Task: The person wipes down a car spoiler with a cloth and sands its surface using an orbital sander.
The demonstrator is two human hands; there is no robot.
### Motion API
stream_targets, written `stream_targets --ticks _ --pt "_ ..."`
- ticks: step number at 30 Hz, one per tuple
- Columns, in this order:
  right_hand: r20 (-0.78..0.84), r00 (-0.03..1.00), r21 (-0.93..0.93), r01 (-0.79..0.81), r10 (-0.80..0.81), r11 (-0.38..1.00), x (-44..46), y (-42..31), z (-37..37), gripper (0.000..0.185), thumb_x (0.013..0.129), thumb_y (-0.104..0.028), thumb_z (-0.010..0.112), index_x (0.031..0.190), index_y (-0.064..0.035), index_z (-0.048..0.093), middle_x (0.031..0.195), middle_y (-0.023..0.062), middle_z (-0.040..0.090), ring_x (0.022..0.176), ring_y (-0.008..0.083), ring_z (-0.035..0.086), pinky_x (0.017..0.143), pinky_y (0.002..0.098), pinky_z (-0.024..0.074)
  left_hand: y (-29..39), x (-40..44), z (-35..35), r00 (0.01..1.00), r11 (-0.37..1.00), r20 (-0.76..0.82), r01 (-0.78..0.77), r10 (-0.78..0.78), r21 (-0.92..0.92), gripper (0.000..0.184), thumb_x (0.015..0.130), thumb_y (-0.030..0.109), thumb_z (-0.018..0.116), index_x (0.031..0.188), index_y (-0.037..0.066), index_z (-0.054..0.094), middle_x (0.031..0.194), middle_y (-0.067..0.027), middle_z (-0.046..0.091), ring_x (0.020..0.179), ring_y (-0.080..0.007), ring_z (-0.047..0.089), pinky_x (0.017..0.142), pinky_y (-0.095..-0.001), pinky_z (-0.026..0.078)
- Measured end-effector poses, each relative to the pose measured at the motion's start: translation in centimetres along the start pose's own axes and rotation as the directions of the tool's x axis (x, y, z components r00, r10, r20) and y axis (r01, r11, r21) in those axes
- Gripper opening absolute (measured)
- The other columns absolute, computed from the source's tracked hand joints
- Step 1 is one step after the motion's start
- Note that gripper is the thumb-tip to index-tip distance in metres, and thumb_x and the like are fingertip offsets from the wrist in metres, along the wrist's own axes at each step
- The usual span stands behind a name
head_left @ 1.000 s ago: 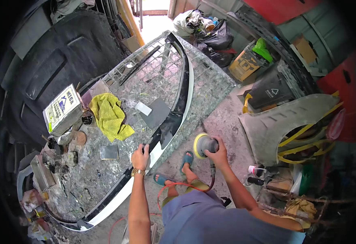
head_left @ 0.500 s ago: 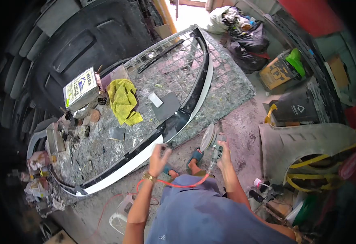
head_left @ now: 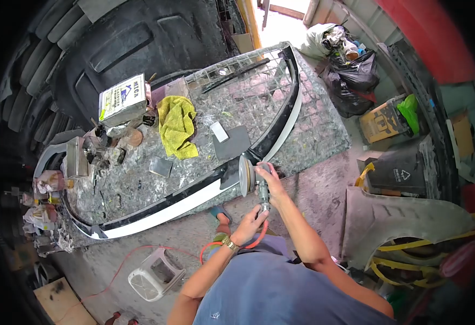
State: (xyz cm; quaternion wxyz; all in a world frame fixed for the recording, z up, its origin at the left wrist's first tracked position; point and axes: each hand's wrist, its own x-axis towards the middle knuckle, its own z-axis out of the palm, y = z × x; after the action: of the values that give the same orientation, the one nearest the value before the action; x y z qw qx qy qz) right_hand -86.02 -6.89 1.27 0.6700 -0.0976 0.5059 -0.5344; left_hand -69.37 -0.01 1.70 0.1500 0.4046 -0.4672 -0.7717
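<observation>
In my right hand [head_left: 273,187] is a pneumatic disc sander [head_left: 262,189], its round pad [head_left: 245,176] turned toward the bumper strip. My left hand [head_left: 246,226], with a gold watch at the wrist, closes around the lower end of the sander where the orange-red air hose [head_left: 262,235] joins. Beside the pad lies the long curved black-and-white car trim piece [head_left: 167,214]. Whether the pad touches the trim I cannot tell. Behind it on the table are a dark square sheet [head_left: 232,143] and a small white block [head_left: 219,131].
The worktable [head_left: 319,135] carries a yellow-green cloth [head_left: 177,127] and a thinner can [head_left: 123,103]. A white plastic stool [head_left: 148,279] stands on the floor, with hose beside it. To the right are a grey fender [head_left: 395,216] and a box [head_left: 384,122]; black bags [head_left: 354,76] lie behind.
My right hand has carried the sander up and left to the trim's edge. The left hand has come off the trim side and taken hold of the sander's lower end.
</observation>
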Motion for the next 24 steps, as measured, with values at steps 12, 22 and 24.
stream_targets --ticks 12,22,24 --pt "-0.168 0.985 -0.27 -0.014 -0.033 0.963 4.3 -0.8 1.2 0.033 0.095 -0.035 0.072 0.116 -0.013 0.057 0.087 0.0043 0.062 0.061 0.0143 0.06 0.051 0.0329 0.0526 1.2 1.3 -20.1 0.666 0.356 -0.219 -0.076 0.713 0.931 0.055 0.089 0.034 0.075 0.134 0.009 0.058 0.115 -0.0109 0.062 0.11 -0.0332 0.057 0.096 -0.0468 0.042" --pt "0.02 0.95 -0.944 0.121 -0.313 0.306 -0.7 -1.4 6.0 0.053 0.082 -0.033 0.083 0.123 -0.0079 0.062 0.103 0.0188 0.07 0.093 0.0305 0.07 0.084 0.0407 0.0553 -0.7 3.8 -23.0 0.883 0.458 -0.108 -0.129 0.456 0.88 0.07 0.084 0.046 0.079 0.14 0.011 0.056 0.102 -0.0105 0.064 0.095 -0.0312 0.064 0.084 -0.0441 0.05" --pt "0.088 0.936 -0.97 0.158 -0.34 0.184 -1.4 -1.1 6.7 0.057 0.08 -0.034 0.083 0.126 -0.0107 0.06 0.107 0.0196 0.068 0.093 0.0383 0.071 0.084 0.0441 0.0566 -0.6 4.1 -23.1 0.873 0.467 -0.106 -0.149 0.476 0.872 0.069 0.083 0.046 0.08 0.137 0.01 0.058 0.101 -0.01 0.064 0.094 -0.0305 0.065 0.083 -0.0437 0.05"
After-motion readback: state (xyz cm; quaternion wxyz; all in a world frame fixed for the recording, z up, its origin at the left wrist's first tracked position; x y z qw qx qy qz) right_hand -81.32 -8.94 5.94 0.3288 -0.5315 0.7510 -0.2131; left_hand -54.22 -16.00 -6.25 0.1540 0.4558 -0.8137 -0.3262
